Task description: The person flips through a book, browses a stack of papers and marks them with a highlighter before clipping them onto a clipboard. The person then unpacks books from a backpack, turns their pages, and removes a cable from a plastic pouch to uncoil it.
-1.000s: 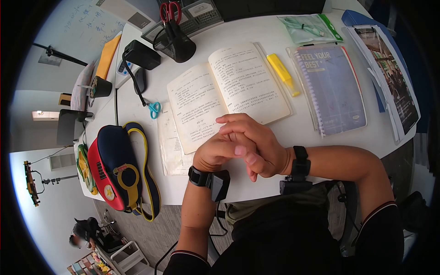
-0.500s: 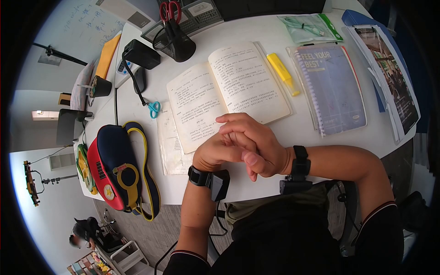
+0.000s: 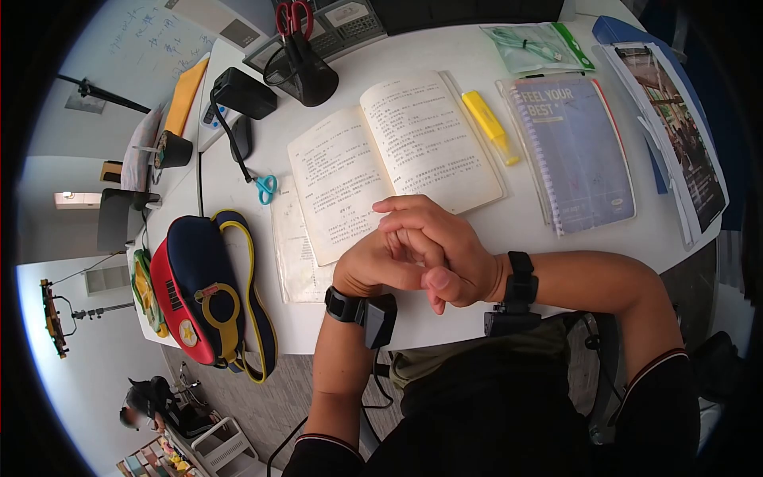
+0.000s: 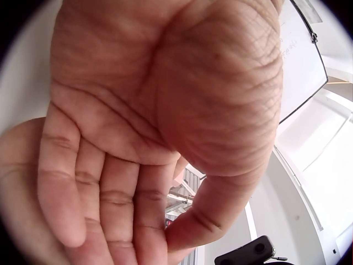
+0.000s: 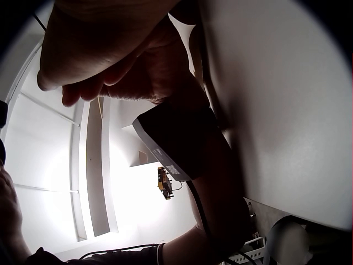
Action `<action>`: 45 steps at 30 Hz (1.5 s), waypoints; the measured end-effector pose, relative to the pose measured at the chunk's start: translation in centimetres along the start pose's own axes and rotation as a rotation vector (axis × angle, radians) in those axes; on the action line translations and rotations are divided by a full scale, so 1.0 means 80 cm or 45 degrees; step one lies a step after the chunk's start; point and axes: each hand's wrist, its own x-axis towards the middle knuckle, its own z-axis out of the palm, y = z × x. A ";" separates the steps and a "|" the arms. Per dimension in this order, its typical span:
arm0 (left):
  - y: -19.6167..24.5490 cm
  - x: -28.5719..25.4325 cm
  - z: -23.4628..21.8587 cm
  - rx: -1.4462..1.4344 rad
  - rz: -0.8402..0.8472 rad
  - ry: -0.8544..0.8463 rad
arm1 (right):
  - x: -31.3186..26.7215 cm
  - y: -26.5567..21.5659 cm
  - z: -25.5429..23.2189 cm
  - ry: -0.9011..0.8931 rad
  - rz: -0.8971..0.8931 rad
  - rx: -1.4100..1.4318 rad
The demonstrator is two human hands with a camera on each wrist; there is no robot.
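The left thumb's tip, seen beside the right thumb a second ago, is now hidden behind it; the two hands otherwise stay joined above the table's near edge. The right hand has its bent fingers round the left hand, whose fingers run nearly straight, side by side, in the left wrist view.

The open book lies on the table just beyond the hands, which hide part of its near edge. It rests partly over a worn booklet. The yellow highlighter lies at the book's right, near the spiral notebook; the cable pouch is farther back. To the left are the blue scissors and a red and navy item with a yellow-edged strap. The black pen holder stands behind the book, holding red-handled scissors.
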 end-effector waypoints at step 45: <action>-0.012 0.001 -0.008 -0.026 0.065 -0.049 | -0.001 0.003 0.000 -0.008 -0.007 -0.011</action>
